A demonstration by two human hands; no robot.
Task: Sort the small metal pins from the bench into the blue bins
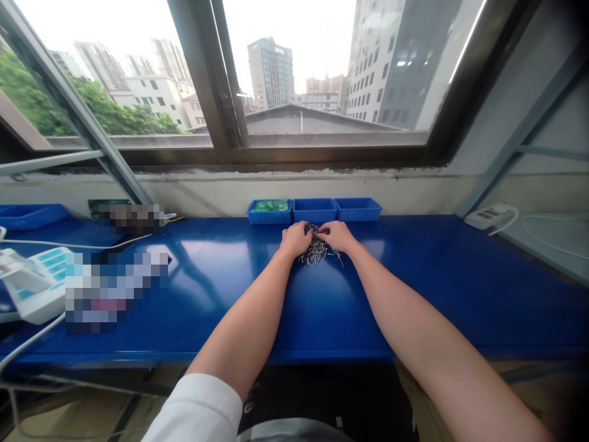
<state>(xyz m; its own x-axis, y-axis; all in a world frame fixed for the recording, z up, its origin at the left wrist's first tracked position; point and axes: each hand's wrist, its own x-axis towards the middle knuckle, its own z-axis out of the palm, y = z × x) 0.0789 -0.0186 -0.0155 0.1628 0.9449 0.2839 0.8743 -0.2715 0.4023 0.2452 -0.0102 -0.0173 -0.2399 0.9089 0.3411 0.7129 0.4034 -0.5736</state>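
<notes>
Fingers of left hand (296, 240) and right hand (339, 236) half-curled at heaped metal pins (316, 252), hold unclear; none visible in blue trays (315, 215)

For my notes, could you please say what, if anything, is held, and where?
The left hand and right hand are at a pile of thin, silvery metal fasteners; any hold is unclear.

Two hands (316, 238) work a pile of metal screws (315, 253) on a blue table (221, 307). Three blue bins (315, 210) stand behind

Both arms (260, 310) outstretched, fingers (324, 228) bent
</notes>
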